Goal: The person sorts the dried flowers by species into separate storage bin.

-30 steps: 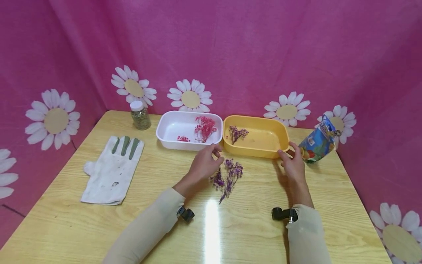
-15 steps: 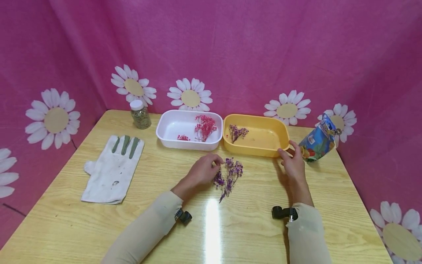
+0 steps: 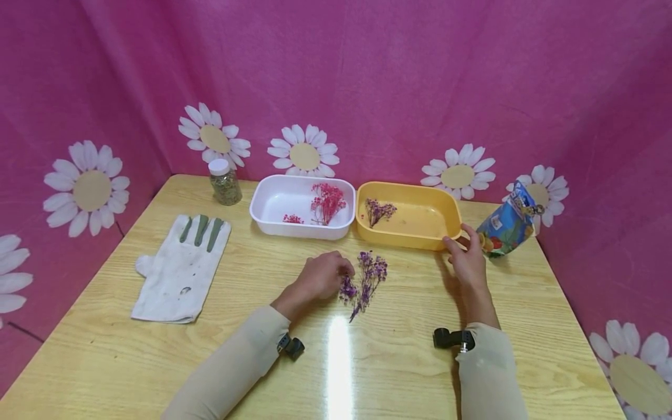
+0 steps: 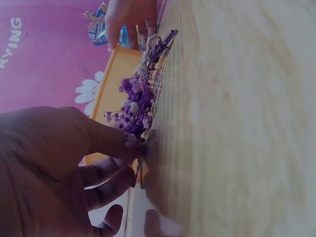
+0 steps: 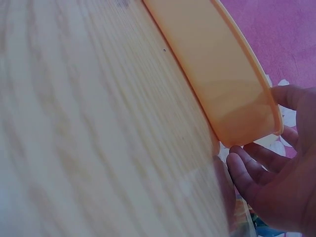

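Note:
My left hand (image 3: 321,276) is low over the table, at the left side of the dried purple flowers (image 3: 370,279). In the left wrist view its thumb and index finger pinch a purple flower sprig (image 4: 136,101) at its lower end, with thin stem ends showing past the fingertips. My right hand (image 3: 468,262) holds the near right corner of the yellow tray (image 3: 401,239). The right wrist view has one finger at the tray's rim and the others bent against its outer corner. A small purple sprig (image 3: 378,212) lies inside that tray.
Left of the yellow tray and close beside it is a white tray (image 3: 296,230) with red dried flowers (image 3: 328,202). A lidded jar (image 3: 226,185) stands at the back left, a white glove (image 3: 181,280) lies in front of it, and a blue packet (image 3: 505,228) leans at the right.
My left hand has come down and toward me from near the white tray's front edge to the purple flowers, and its fingers have closed at them. The right hand stays at the yellow tray.

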Demonstrator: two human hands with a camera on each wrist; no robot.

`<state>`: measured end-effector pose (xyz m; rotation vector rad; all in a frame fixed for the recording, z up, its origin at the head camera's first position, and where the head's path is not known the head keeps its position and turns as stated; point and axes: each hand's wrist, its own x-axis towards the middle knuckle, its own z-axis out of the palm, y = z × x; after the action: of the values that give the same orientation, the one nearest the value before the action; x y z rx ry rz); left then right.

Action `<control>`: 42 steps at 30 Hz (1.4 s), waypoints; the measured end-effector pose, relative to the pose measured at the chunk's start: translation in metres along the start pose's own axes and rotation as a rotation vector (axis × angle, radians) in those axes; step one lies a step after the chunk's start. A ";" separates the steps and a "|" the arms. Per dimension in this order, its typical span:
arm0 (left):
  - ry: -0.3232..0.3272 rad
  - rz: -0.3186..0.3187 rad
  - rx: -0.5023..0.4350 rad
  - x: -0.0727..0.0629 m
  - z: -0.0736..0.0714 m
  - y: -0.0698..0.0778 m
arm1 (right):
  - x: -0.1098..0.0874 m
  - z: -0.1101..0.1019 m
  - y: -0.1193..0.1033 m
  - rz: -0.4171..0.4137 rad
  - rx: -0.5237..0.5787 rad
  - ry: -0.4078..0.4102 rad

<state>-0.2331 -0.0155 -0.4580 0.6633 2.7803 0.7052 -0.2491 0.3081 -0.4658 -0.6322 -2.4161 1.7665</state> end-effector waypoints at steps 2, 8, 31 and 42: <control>0.005 0.000 0.043 -0.001 0.000 -0.001 | 0.000 0.000 -0.001 0.001 -0.003 0.000; 0.028 0.013 0.093 -0.002 -0.001 -0.003 | 0.001 -0.002 -0.001 0.013 0.000 -0.002; 0.140 0.053 -0.298 -0.003 -0.008 -0.005 | 0.003 -0.006 0.002 0.003 -0.001 0.005; 0.227 -0.006 -0.346 0.003 0.001 0.005 | 0.002 -0.003 0.002 -0.003 0.005 -0.006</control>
<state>-0.2331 -0.0097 -0.4563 0.5328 2.7463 1.2942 -0.2495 0.3118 -0.4675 -0.6238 -2.4138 1.7753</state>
